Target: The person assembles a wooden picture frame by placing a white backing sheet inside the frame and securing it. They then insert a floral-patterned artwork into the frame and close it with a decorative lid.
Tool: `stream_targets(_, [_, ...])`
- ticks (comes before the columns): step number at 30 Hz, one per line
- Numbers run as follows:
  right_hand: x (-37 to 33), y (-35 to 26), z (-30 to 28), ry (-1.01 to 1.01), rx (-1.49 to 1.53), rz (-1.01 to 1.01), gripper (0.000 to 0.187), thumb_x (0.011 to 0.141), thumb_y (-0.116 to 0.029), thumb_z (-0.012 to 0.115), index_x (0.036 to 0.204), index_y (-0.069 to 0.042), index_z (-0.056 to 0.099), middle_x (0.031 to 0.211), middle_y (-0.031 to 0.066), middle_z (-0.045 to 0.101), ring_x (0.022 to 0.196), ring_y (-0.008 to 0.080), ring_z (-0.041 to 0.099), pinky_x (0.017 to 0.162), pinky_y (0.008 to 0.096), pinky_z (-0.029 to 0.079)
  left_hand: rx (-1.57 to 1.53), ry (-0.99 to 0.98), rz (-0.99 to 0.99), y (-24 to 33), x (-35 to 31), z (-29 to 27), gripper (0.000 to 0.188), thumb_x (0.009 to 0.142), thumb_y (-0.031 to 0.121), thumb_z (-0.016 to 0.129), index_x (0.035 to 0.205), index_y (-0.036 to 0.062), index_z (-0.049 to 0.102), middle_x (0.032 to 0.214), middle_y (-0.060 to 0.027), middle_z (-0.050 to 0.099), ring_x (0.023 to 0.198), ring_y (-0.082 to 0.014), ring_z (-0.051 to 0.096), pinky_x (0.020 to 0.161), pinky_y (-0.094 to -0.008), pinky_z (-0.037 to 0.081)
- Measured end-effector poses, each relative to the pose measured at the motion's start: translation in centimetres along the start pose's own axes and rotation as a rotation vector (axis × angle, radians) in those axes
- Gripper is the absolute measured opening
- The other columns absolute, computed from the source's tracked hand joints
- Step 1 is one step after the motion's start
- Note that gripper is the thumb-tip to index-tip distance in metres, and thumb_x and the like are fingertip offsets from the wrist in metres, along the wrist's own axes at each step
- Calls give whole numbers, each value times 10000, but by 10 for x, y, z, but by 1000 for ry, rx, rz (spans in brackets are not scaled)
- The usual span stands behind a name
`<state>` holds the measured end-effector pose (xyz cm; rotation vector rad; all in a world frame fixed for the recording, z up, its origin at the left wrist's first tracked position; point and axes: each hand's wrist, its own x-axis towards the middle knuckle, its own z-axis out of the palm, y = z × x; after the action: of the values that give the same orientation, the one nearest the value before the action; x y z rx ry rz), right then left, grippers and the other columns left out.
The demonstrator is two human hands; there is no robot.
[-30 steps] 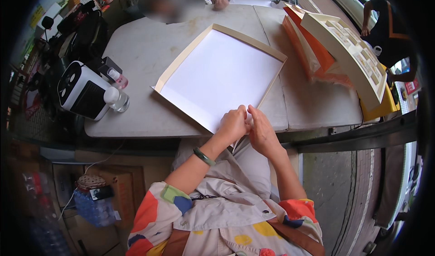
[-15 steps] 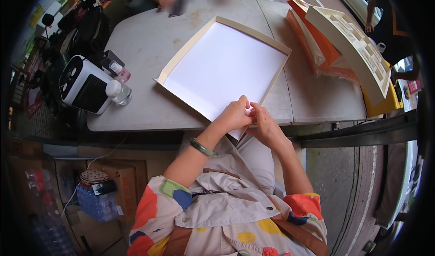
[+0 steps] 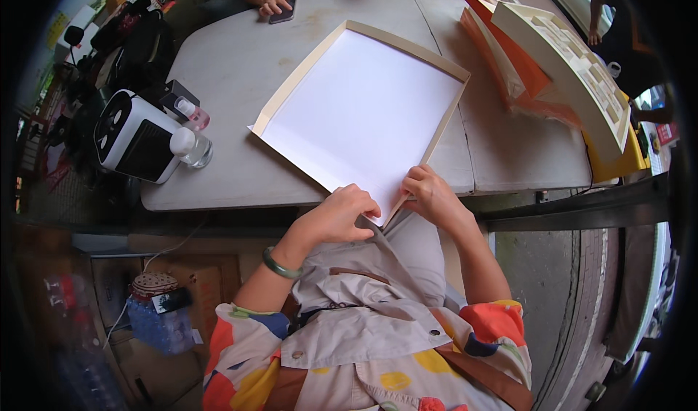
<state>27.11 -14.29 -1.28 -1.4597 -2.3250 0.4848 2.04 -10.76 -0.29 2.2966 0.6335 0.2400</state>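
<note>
A shallow square cardboard box [image 3: 367,109] with a white inside and low cream walls lies turned cornerwise on the table, its near corner reaching past the table edge over my lap. My right hand [image 3: 434,196] pinches the near right wall close to that corner. On the near left wall rests my left hand [image 3: 338,213], a green bangle [image 3: 282,264] on its wrist. Its fingers reach over the wall, and the thumb stands apart from them. The palms face down, so the undersides of the fingers are hidden.
The pale folding table [image 3: 225,69] holds a small white and black appliance [image 3: 142,138], a clear bottle [image 3: 192,148] and a pink spray bottle [image 3: 193,113] at left. Compartmented cream trays [image 3: 574,58] lean at right. Across the table, another person's hand [image 3: 275,2] touches a phone [image 3: 282,11].
My hands were together over the near corner and have parted. The left moved left and down, the right slightly right along the wall. The other person's hand came into clearer view.
</note>
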Motion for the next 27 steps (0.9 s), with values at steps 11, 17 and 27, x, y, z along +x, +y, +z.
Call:
stream_targets(11, [5,-4,-4,1,10,9,259,618,-59,863,802,-29,685,837,100,637,899,308,607,787,386,534,191,347,13,5,-4,41,186,781,160,767,930,81,688,925,-84,639,918,-283,598,866,-403,482])
stream_targets(17, [4,-1,-4,-8,22,0,281,629,-68,867,836,-39,680,831,94,643,886,312,613,783,392,529,-1,447,-221,-2,23,23,122,912,154,670,936,34,681,877,-133,642,735,-344,646,683,-424,523])
stream_targets(27, [4,-10,-8,-4,-50,-36,442,683,-112,851,1058,-99,618,941,89,628,957,313,610,808,414,541,187,356,-472,3,58,22,305,926,304,682,1021,35,576,864,-156,697,813,-365,687,692,-449,539])
